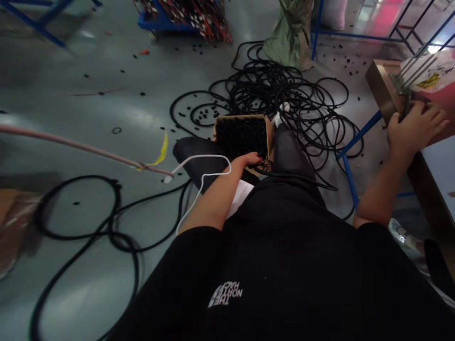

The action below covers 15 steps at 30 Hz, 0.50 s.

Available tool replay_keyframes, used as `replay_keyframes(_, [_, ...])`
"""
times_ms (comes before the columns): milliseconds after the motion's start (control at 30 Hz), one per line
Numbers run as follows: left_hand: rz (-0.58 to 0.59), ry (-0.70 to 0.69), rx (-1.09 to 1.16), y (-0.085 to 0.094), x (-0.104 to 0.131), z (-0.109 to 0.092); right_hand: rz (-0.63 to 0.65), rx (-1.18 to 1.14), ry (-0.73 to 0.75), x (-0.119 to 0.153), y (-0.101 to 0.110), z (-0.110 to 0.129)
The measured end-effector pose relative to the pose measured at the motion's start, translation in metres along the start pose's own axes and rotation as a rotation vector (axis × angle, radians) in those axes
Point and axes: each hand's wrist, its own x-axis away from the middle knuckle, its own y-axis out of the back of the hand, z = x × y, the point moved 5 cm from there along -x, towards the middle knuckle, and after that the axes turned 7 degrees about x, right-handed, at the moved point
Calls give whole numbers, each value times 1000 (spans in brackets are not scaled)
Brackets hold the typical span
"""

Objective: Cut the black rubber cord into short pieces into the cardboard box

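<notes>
Workshop floor (106, 109), grey, smooth, strewn with small black bits. Items as follows, left to right.

Black hose (136, 265): loose loops, near left.

Pinkish cable (76, 143): stretched above the floor, yellow tie (164, 149) near its right end; white cord (213, 156) running on from there across your left forearm.

Cardboard box (270, 135): open-topped, between your legs; what it rests on is hidden. Thin walls, likely to bow under a one-sided pull; best lifted by opposite walls, low down.

Black pieces (240, 135): short, many, heaped loose within the box. Each probably light, rubbery, hard to break, apt to cling to its neighbours; best taken singly, by the middle, from the top of the heap.

Left hand (253, 158): yours, at the box's near right corner, over the pieces. Fingers partly hidden; you cannot tell whether they pinch anything.

Black tubing (263, 90): large tangle on the floor, far side of the box.

Right hand (415, 128): yours, over the edge of the surface (384, 83), beside a metal fixture (401, 85) with upright rods. Fingers fanned apart; whether the thumb presses on the fixture cannot be told.
</notes>
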Motion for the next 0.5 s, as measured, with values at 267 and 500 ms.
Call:
replay_keyframes(267, [-19, -20, -95, 3, -3, -2, 69, -21, 21, 3, 3, 1])
replay_keyframes(500, [10, 19, -253, -6, 2, 15, 73, -44, 27, 2, 8, 4])
